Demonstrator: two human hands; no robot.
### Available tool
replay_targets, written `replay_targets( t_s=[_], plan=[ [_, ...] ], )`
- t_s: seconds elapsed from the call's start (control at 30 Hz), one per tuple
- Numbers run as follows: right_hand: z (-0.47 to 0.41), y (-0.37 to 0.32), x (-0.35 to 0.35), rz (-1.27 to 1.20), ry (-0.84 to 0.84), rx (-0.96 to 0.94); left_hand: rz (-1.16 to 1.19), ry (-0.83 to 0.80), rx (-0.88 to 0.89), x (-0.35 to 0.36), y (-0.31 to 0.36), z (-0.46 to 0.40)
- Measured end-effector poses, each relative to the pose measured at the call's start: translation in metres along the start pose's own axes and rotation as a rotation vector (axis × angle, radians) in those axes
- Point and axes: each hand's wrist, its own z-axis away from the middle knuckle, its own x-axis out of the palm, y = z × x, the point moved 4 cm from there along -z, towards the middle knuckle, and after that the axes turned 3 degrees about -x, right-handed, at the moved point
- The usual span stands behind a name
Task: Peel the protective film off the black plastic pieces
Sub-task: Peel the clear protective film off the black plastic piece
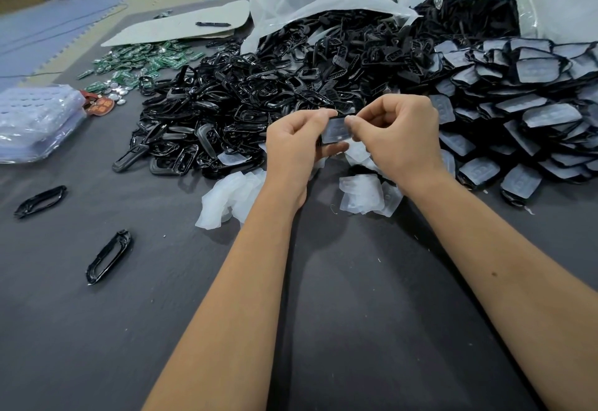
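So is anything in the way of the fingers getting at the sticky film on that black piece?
No, nothing visible is. The left hand holds the black piece by its edge, and the right hand already pinches at the film on its face. The piles lie behind and beside, apart from the hands.

Dark grey cloth-covered table (97, 329) underneath it all. Far left, a scatter of small green circuit boards (142, 62) with round silver button cells (119, 87) just beside them. A stack of clear plastic blister trays (35, 119) sits at the left edge. Behind, a pale flat board (174, 27) carries a black pen (213, 24).
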Motion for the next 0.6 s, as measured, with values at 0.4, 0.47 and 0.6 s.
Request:
replay_targets(
  t_s=[0.4, 0.47, 0.6],
  plan=[
    [0.0002, -0.0013, -0.0004, 0.02, 0.02, -0.016, -0.088, 0.0, 0.057, 0.002, 0.0015, 0.0025],
    [0.0003, -0.0011, -0.0002, 0.018, 0.022, -0.012, -0.091, 0.0, 0.058, 0.002, 0.001, 0.0019],
    [0.0004, 0.0008, 0.0005, 0.015, 0.019, -0.004, -0.104, 0.004, 0.057, 0.0013, -0.0002, 0.0014]
  ],
)
